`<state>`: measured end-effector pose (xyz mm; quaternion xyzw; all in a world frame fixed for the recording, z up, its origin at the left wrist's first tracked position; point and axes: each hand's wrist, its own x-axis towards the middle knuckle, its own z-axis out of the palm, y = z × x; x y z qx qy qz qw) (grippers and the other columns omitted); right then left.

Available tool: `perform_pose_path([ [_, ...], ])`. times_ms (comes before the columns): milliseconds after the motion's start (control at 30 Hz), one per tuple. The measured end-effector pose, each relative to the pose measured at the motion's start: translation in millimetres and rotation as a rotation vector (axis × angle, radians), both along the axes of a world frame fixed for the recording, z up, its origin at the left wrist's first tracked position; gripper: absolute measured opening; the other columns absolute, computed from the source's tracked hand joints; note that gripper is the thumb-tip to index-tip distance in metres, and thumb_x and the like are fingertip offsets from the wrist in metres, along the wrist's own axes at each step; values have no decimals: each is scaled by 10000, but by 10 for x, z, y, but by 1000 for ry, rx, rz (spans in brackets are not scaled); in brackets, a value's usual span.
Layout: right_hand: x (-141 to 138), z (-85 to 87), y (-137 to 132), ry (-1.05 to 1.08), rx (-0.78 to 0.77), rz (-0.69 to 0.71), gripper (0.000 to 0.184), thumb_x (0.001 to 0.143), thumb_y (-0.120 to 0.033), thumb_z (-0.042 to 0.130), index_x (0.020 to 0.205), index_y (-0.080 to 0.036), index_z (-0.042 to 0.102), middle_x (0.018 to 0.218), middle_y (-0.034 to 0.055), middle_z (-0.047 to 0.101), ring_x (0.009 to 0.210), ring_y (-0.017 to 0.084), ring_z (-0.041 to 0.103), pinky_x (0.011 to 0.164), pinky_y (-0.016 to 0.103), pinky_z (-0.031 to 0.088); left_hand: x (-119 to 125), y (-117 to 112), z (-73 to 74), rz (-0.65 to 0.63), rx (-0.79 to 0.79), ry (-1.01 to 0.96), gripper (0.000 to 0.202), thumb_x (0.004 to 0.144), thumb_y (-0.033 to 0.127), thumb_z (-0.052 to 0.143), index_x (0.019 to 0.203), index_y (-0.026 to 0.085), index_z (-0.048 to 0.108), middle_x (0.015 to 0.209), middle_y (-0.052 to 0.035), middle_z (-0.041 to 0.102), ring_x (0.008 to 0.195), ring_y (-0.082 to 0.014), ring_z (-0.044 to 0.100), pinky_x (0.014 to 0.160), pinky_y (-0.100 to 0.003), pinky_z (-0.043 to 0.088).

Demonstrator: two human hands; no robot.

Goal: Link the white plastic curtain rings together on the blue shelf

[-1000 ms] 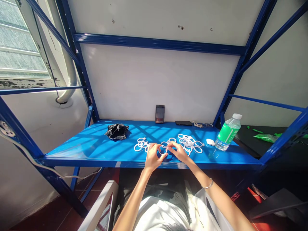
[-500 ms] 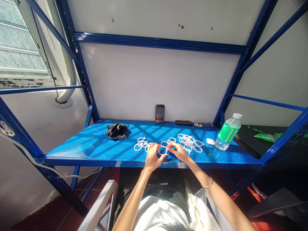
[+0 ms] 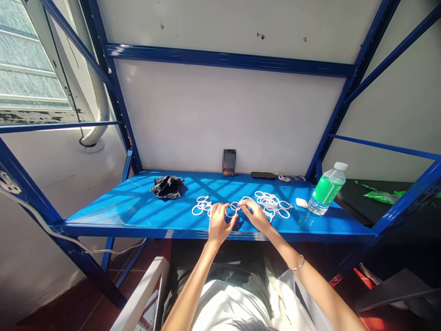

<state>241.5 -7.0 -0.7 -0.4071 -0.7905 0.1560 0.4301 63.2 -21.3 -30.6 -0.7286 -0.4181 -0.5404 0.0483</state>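
Between my hands is a thin white plastic-looking ring (image 3: 230,217), just above the near part of the blue tabletop. My left hand (image 3: 218,224) grips it from the left, with its fingers on the far side and its thumb on the near side. My right hand (image 3: 254,216) pinches at the ring's right side; its fingertips partly hide what they hold. To the left lies a small cluster of white rings (image 3: 197,211). On the right, beyond my right hand, is a larger heap of similar rings (image 3: 284,214). More rings show just beyond my fingers.
A crumpled black plastic bag (image 3: 167,187) sits at the back left. Toward the back stand a dark upright box (image 3: 229,162) and a flat black device (image 3: 263,175) beside a coiled cable (image 3: 291,178). At right are a small white case (image 3: 301,203) and a water bottle (image 3: 327,189).
My left thumb and fingers have shifted slightly around the ring, which has moved a little up and left. My right hand has moved slightly to the right.
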Motion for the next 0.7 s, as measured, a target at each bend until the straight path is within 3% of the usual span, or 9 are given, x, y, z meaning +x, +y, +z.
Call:
perform_pose_path([
  [133,-33,-84,21,-281,180,-56,279,954,-246,425,1175,-231,596,1207,85,622,1196,258,510,1026,504,403,8,12,-14,137,-7,-75,316,857,333,599,1113,154,555,1019,-109,579,1017,-262,532,914,-408,434],
  [233,-42,-145,36,-384,233,-92,287,919,-183,459,1179,-213,577,1192,108,613,1194,274,507,991,514,432,3,20,-25,185,-46,-112,331,858,334,590,1135,157,556,1060,-116,559,1038,-270,522,917,-417,422],
  [467,-24,-146,40,-390,215,-90,104,914,-184,490,930,-203,592,1041,83,628,1137,259,530,958,470,435,12,48,-58,267,-126,-92,362,864,298,534,1194,147,539,1109,-137,543,1098,-299,494,936,-462,397],
  [700,-58,-102,10,-337,203,-73,128,960,-208,412,954,-212,540,1033,72,621,1089,240,546,940,458,435,12,70,-68,260,-138,-89,411,872,270,491,1261,136,501,1156,-150,521,1131,-303,473,941,-471,401],
])
